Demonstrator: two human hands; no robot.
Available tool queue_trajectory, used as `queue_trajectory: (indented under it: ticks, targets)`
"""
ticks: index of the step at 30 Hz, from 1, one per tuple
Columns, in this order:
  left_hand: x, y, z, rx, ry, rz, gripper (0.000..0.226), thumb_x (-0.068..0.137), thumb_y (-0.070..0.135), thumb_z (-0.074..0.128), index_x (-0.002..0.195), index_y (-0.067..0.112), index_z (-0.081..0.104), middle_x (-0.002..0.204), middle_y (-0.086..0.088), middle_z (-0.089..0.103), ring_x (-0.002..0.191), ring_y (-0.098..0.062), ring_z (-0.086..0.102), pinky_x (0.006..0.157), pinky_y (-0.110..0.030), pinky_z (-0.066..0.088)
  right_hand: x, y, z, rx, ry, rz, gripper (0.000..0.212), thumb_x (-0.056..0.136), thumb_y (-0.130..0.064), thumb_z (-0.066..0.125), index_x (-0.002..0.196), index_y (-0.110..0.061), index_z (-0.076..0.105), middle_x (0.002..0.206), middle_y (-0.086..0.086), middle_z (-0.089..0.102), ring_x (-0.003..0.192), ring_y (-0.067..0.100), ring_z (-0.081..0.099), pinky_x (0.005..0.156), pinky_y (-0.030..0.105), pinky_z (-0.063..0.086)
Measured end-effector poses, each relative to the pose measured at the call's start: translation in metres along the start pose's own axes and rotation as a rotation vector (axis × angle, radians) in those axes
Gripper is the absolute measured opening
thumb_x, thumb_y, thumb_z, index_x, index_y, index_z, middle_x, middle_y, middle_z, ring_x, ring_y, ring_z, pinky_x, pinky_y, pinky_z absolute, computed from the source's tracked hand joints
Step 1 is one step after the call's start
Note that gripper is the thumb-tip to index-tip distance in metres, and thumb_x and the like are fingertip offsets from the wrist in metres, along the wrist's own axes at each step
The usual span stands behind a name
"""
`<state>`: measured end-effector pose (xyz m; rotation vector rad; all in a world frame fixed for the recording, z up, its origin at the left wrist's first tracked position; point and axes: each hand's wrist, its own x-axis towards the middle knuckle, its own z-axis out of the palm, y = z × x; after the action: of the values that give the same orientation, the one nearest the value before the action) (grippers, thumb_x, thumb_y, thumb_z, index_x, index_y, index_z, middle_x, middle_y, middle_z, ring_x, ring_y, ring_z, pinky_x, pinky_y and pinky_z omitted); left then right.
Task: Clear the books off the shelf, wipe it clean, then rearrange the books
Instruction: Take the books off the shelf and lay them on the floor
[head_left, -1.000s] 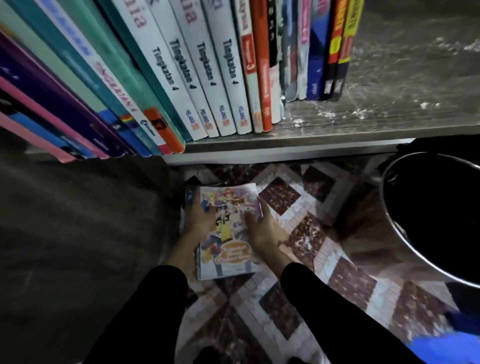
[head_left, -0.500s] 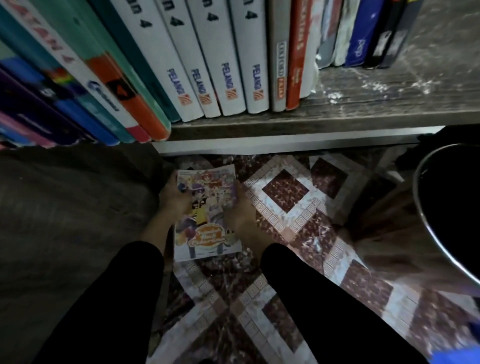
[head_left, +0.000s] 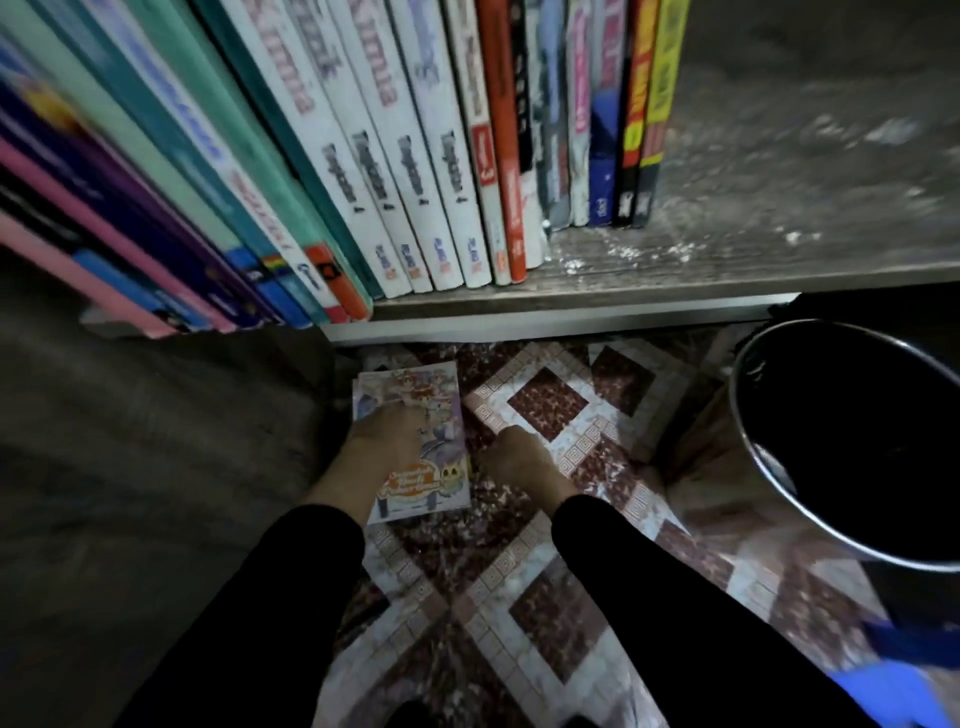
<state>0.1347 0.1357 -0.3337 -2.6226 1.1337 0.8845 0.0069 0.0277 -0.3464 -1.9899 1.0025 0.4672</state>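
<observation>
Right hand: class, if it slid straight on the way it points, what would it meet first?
Probably the comic book near its far right corner: the right hand points forward and leftward. Depth is unclear; it might just miss and reach the shelf base.

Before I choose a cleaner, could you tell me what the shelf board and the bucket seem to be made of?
The shelf board looks like grey wood or wood-grain laminate, matt: streaked grain under white dust. The bucket looks like polished metal: its rim gleams, though the inside is too dark to judge.
</observation>
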Motion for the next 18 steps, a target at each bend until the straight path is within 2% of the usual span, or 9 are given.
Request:
queue_trajectory:
  ticks: [2, 4, 5, 6, 8, 9, 11, 14, 18]
  targets:
    - [-0.021, 0.018, -0.013, -0.032, -0.108, 0.014, 0.023, 0.099, 0.021, 0.043, 0.113, 0.007, 0.053, 0.1, -0.012, 0.054, 0.088, -0.029, 0.055, 0.07, -0.032, 0.041, -0.02, 0.001, -0.01, -0.062, 0.023, -0.019, 0.024, 0.093, -0.026, 0.049, 0.098, -0.005, 0.058, 0.103, 0.017, 0.058, 0.092, 0.03, 0.059, 0.069, 0.03, 0.042]
    - [-0.045, 0.034, -0.027, -0.072, -0.147, -0.007, 0.028, 0.1, 0.02, 0.043, 0.106, -0.005, 0.054, 0.076, -0.011, 0.042, 0.068, -0.025, 0.043, 0.062, -0.029, 0.033, -0.041, 0.001, -0.02, -0.123, 0.043, -0.04, 0.026, 0.094, -0.032, 0.049, 0.095, -0.007, 0.057, 0.1, 0.016, 0.058, 0.086, 0.026, 0.057, 0.062, 0.028, 0.041]
    - [-0.055, 0.042, -0.034, -0.084, -0.151, -0.024, 0.031, 0.099, 0.02, 0.044, 0.102, -0.01, 0.052, 0.071, -0.015, 0.039, 0.063, -0.027, 0.041, 0.06, -0.031, 0.034, -0.049, 0.0, -0.025, -0.158, 0.05, -0.032, 0.029, 0.095, -0.033, 0.049, 0.1, -0.007, 0.059, 0.105, 0.017, 0.06, 0.091, 0.026, 0.059, 0.066, 0.029, 0.044]
    - [-0.068, 0.051, -0.044, -0.084, -0.154, -0.031, 0.031, 0.098, 0.02, 0.044, 0.101, -0.009, 0.054, 0.075, -0.024, 0.043, 0.066, -0.033, 0.048, 0.063, -0.034, 0.041, -0.06, -0.001, -0.032, -0.194, 0.072, -0.019, 0.032, 0.095, -0.033, 0.05, 0.108, -0.006, 0.061, 0.113, 0.016, 0.062, 0.099, 0.027, 0.061, 0.074, 0.031, 0.047]
    - [-0.093, 0.068, -0.059, -0.07, -0.143, -0.023, 0.035, 0.097, 0.016, 0.043, 0.114, -0.012, 0.054, 0.1, -0.035, 0.052, 0.083, -0.042, 0.055, 0.077, -0.041, 0.049, -0.083, -0.004, -0.045, -0.239, 0.118, -0.006, 0.034, 0.094, -0.031, 0.052, 0.115, -0.005, 0.06, 0.123, 0.014, 0.061, 0.111, 0.028, 0.06, 0.087, 0.032, 0.048]
    - [-0.105, 0.076, -0.066, -0.053, -0.131, -0.007, 0.034, 0.096, 0.014, 0.042, 0.117, -0.011, 0.053, 0.101, -0.033, 0.054, 0.076, -0.037, 0.053, 0.072, -0.041, 0.048, -0.094, -0.004, -0.052, -0.25, 0.134, -0.01, 0.034, 0.094, -0.029, 0.053, 0.117, -0.005, 0.06, 0.125, 0.014, 0.06, 0.114, 0.028, 0.059, 0.089, 0.032, 0.047]
    - [-0.123, 0.088, -0.078, -0.056, -0.115, 0.023, 0.029, 0.093, 0.01, 0.043, 0.112, -0.005, 0.058, 0.09, -0.021, 0.058, 0.065, -0.024, 0.048, 0.058, -0.033, 0.041, -0.116, -0.005, -0.066, -0.269, 0.163, -0.046, 0.034, 0.093, -0.026, 0.052, 0.12, -0.005, 0.058, 0.128, 0.015, 0.058, 0.117, 0.029, 0.056, 0.089, 0.03, 0.046]
    - [-0.152, 0.103, -0.098, -0.042, -0.041, 0.091, 0.017, 0.089, 0.012, 0.044, 0.09, 0.006, 0.059, 0.089, -0.012, 0.059, 0.072, -0.026, 0.053, 0.063, -0.033, 0.042, -0.153, -0.003, -0.091, -0.261, 0.211, -0.085, 0.037, 0.093, -0.032, 0.049, 0.121, -0.007, 0.055, 0.128, 0.014, 0.057, 0.115, 0.029, 0.056, 0.082, 0.029, 0.044]
    - [-0.192, 0.12, -0.121, -0.047, 0.131, 0.195, 0.017, 0.09, 0.016, 0.046, 0.085, 0.007, 0.06, 0.087, -0.011, 0.06, 0.073, -0.025, 0.055, 0.062, -0.033, 0.041, -0.194, -0.006, -0.122, -0.244, 0.306, -0.128, 0.031, 0.091, -0.034, 0.052, 0.11, -0.009, 0.058, 0.122, 0.014, 0.059, 0.109, 0.031, 0.059, 0.078, 0.03, 0.043]
